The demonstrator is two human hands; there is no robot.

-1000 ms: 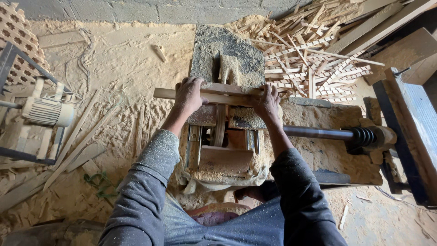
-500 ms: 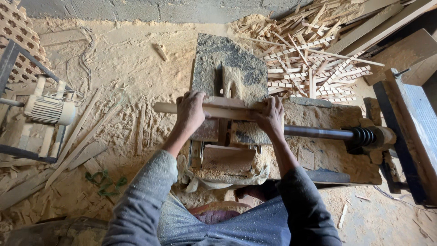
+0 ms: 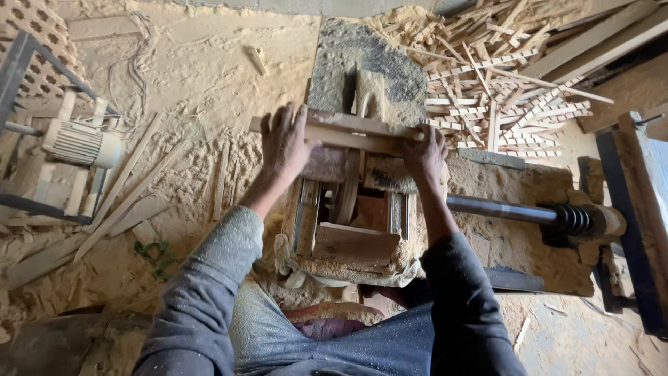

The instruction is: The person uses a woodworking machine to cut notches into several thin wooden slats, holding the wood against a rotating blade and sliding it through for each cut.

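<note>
One wooden plank (image 3: 348,132) lies crosswise on top of the saw bench (image 3: 369,69), flat, roughly level with a slight tilt down to the right. Both hands on it. Left hand (image 3: 285,143) is clamped over the plank near its left end, fingers spread across the top face. Right hand (image 3: 423,154) grips the right end, fingers wrapped over the edge. I read both as closed on the wood.

Under the plank I see one slot in the bench with a blade or belt wheel (image 3: 348,188) standing edge-on; can't tell which. One wooden block (image 3: 355,244) sits at the near edge of the frame.

One steel shaft (image 3: 497,209) runs off right from the bench to one ribbed pulley (image 3: 574,219).

One electric motor (image 3: 80,145) sits well left in a metal frame. One pile of thin offcut strips (image 3: 501,90) lies upper right; too many to count. Sawdust (image 3: 188,83) covers the floor.
</note>
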